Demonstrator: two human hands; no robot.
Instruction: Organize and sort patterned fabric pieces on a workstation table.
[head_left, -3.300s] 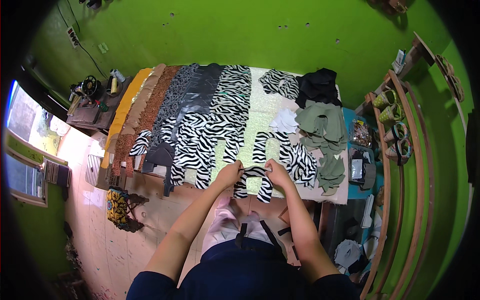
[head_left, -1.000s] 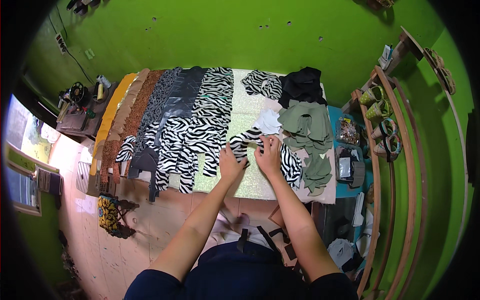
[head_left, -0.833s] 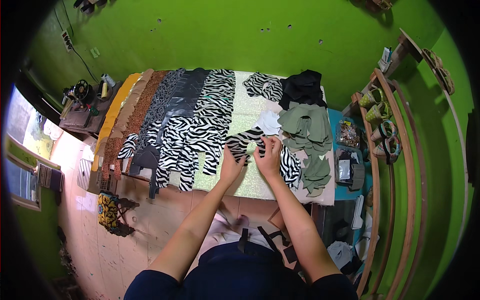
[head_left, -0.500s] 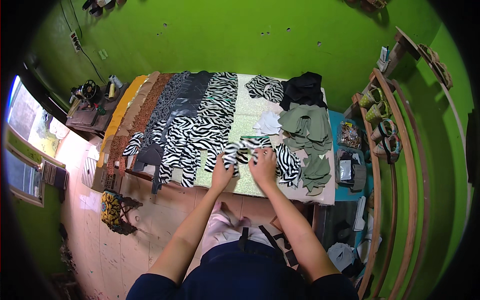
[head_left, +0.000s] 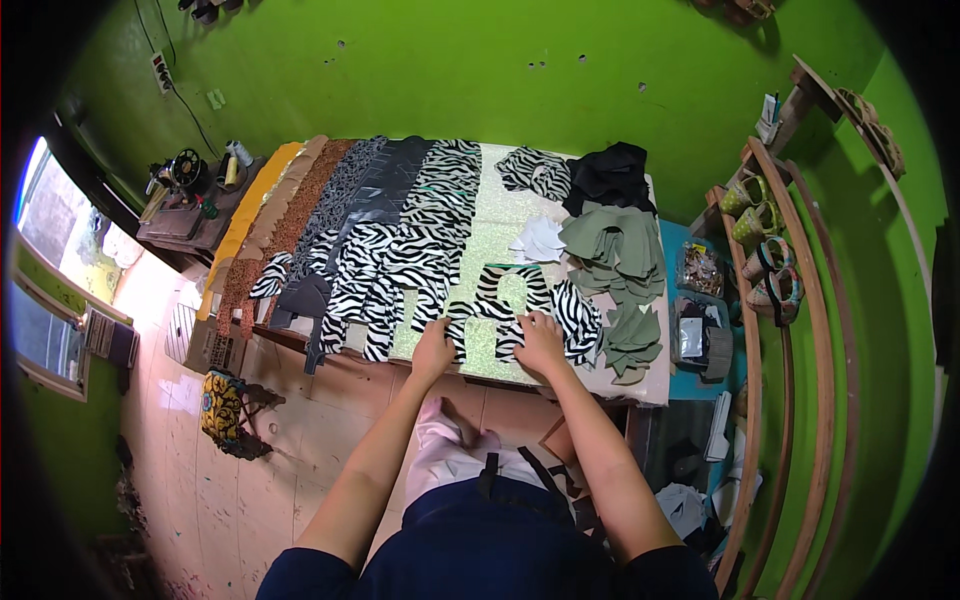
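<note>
A U-shaped zebra-print fabric piece (head_left: 487,308) lies on the pale, glittery table covering (head_left: 481,345) near the front edge, below another zebra-print cutout (head_left: 535,283) with a green edge. My left hand (head_left: 433,350) is closed at its left leg, fingertips down by the table surface. On the other side, my right hand (head_left: 541,347) has its curled fingers on the right leg. More zebra-print pieces (head_left: 365,275) lie in overlapping rows left of my left hand. A loose zebra-print bundle (head_left: 577,318) rests just right of my right hand.
Rows of yellow (head_left: 255,215), tan, brown and dark grey cutouts cover the table's left part. Olive green pieces (head_left: 615,250), black fabric (head_left: 608,178) and white pieces (head_left: 538,240) lie to the right. A sewing machine (head_left: 183,170) stands far left; a wooden rack (head_left: 790,330) with sandals stands right.
The zebra-print piece, held up and curled between my hands before, now lies flat on the table. Both hands have lowered toward the front edge.
</note>
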